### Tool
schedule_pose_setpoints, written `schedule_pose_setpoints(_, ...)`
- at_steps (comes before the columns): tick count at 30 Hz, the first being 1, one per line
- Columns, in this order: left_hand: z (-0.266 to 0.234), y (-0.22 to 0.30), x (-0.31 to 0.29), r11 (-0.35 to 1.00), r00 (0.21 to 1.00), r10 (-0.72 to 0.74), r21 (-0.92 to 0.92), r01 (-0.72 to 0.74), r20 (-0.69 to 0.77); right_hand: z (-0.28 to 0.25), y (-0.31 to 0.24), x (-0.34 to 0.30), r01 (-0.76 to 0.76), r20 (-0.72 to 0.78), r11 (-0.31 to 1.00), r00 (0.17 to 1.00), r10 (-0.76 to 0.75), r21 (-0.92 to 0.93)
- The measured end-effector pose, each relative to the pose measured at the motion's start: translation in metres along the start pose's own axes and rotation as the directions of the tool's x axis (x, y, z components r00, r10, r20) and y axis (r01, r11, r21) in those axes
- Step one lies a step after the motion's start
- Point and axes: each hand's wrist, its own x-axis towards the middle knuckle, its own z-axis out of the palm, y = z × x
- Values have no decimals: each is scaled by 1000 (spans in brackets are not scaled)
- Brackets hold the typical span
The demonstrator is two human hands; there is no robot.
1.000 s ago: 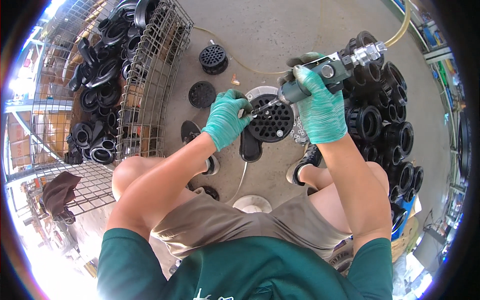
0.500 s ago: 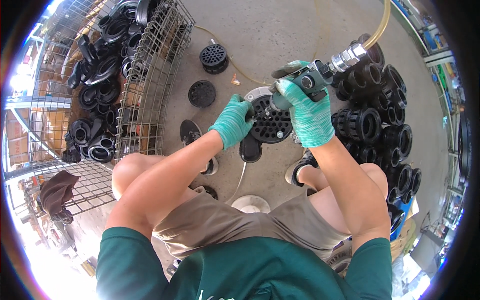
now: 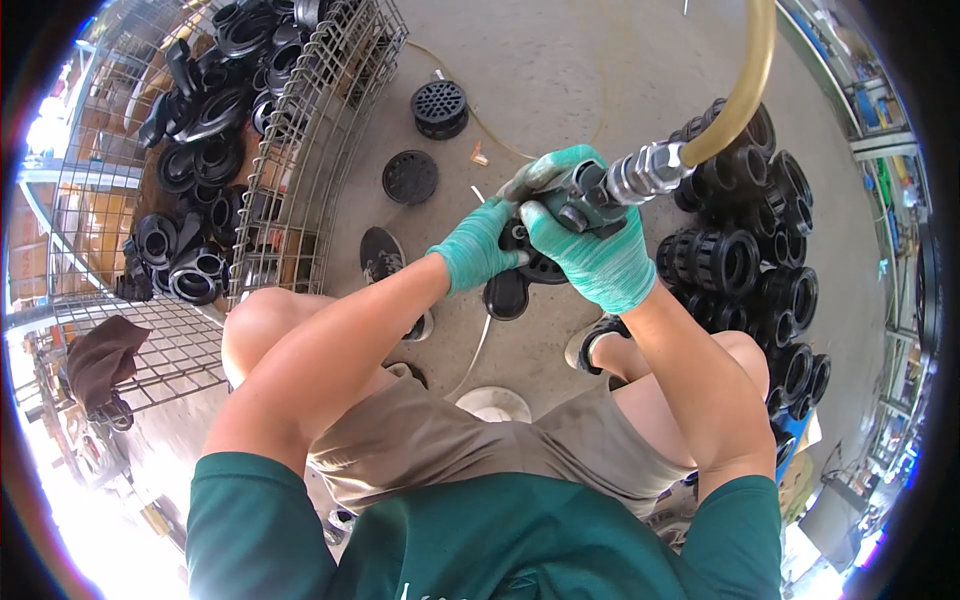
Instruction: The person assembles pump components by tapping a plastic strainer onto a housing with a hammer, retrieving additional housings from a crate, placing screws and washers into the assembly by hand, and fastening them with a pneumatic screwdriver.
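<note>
My right hand (image 3: 595, 245), in a green knitted glove, is wrapped round a dark green air-powered tool (image 3: 575, 205). A silver coupling (image 3: 645, 172) joins the tool to a yellowish hose (image 3: 735, 115). Beneath the tool lies a round black drain grate (image 3: 543, 268), largely covered by my hands. My left hand (image 3: 478, 248), gloved alike, is closed on the grate's left side, thumb and fingers either side of a dark part of it. Below the grate a black piece with a rounded end (image 3: 507, 297) sticks out toward me. The tool's tip is hidden.
A wire cage (image 3: 310, 130) full of black plastic fittings (image 3: 215, 160) stands at the left. Black ring-shaped fittings (image 3: 740, 260) are stacked at the right. Two more round grates, one far (image 3: 440, 105) and one nearer (image 3: 410, 177), lie on the floor. A brown cloth (image 3: 105, 360) hangs at left.
The tool has tilted more upright and moved slightly left and down, its hose swinging nearer. My hands are closer together and now cover most of the grate.
</note>
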Motion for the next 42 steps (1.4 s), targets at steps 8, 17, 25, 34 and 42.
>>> schedule_pose_setpoints(8, 25, 51, -18, 966, 992, 41, 257, -9, -118, 6, 3, 5, 73, 188, 982, 981, -40, -174)
schedule_pose_setpoints(17, -1, -2, 4, 996, 993, 92, -28, -90, 68, 2, -1, 6, -84, 210, 994, 973, 96, -65)
schedule_pose_setpoints(25, -9, -22, 7, 961, 984, 179, 212, -177, 12, 6, -3, 12, -96, 271, 995, 958, 98, -21)
schedule_pose_setpoints(34, 28, 90, -31, 933, 997, 81, 354, -71, -13, -3, 4, 6, -29, 247, 997, 968, 46, -73)
schedule_pose_setpoints(42, 7, 11, 2, 912, 996, 94, 399, -89, 8, -3, 7, 8, -3, 309, 995, 950, 33, -97)
